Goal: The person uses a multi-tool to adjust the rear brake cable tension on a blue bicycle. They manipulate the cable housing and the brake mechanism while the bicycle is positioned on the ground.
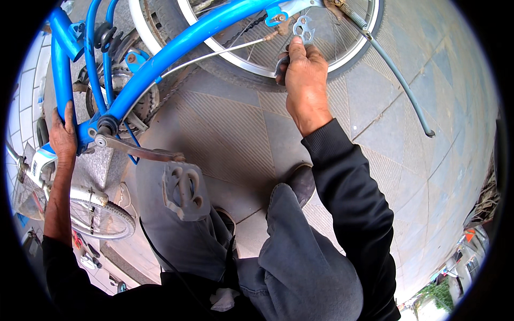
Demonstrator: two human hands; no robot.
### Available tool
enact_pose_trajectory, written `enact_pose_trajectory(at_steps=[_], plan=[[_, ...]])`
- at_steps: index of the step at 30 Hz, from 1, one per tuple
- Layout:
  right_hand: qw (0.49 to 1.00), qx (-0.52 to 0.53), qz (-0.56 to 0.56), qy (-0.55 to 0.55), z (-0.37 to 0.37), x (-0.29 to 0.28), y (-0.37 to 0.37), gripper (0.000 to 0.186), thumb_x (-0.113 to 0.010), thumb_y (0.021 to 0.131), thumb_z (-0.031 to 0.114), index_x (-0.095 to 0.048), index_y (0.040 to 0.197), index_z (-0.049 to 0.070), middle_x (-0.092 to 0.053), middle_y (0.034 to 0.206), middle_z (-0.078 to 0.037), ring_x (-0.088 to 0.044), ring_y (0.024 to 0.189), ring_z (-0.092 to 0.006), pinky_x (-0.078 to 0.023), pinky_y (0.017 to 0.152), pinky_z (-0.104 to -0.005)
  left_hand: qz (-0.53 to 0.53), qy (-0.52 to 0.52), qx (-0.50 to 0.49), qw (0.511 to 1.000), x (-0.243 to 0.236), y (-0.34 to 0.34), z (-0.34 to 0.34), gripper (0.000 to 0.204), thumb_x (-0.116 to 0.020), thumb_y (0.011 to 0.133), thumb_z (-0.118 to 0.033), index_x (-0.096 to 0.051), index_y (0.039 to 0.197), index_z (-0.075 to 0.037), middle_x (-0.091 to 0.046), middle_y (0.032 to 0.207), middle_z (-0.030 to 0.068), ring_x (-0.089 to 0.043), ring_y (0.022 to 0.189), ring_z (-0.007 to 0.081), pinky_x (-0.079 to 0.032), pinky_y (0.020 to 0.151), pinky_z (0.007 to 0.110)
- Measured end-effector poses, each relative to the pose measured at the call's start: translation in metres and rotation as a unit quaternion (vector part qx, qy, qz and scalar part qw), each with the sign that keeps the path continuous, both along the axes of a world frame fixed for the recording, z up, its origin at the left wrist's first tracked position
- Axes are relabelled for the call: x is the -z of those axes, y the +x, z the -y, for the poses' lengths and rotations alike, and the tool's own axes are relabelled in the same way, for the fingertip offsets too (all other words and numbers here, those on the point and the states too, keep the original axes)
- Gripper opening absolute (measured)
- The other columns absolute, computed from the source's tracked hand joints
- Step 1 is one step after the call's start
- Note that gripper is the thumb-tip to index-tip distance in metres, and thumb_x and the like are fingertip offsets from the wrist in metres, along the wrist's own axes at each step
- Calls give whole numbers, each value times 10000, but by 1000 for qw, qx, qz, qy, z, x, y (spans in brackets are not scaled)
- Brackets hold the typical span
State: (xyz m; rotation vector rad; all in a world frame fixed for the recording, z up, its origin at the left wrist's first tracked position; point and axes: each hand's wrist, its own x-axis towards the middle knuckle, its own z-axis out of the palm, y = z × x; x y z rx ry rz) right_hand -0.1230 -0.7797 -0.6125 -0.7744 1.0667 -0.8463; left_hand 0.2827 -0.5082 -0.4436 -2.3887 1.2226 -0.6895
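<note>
A blue bicycle frame (187, 45) crosses the upper left at a slant. My left hand (63, 136) is closed round its lower tube at the left, near the crank. Upper centre, my right hand (307, 75) grips a flat silver multi-hole spanner (304, 29), thumb along it, beside the spoked wheel (246, 63). The spanner's holed end sticks out past my fingertips, close to the wheel's hub area; whether it touches a nut I cannot tell. Below the frame, a worn crank arm (142, 150) carries a grey pedal (184, 191) above my left leg.
A grey kickstand (399, 75) juts out to the right of the wheel. Chainrings (128, 91) and a chain lie behind the frame. Another wheel (120, 222) is at lower left. Patterned paving tiles (396, 123) spread underneath, with my shoe (302, 184) on them.
</note>
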Motion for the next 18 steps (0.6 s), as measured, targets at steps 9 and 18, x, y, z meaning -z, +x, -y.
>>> enact_pose_trajectory(at_steps=[9,18], plan=[[986,8,105,126,-4,-31,10,318,-407,962,271,-478,895,-32,-493,718,-76,-505,559,-147,-515,487,-292,2,33,-13,999,0,5,-4,681,-342,891,-570,-431,1293,-28,-529,1185,245,-567,975,401,-424,862,412],[999,-37,-17,26,-4,5,8,365,-416,955,366,-507,831,35,-491,657,-28,-518,511,-121,-462,418,-265,29,18,-15,999,2,14,-9,608,-344,911,-526,-432,1296,-64,-543,1162,238,-581,947,388,-436,837,408]])
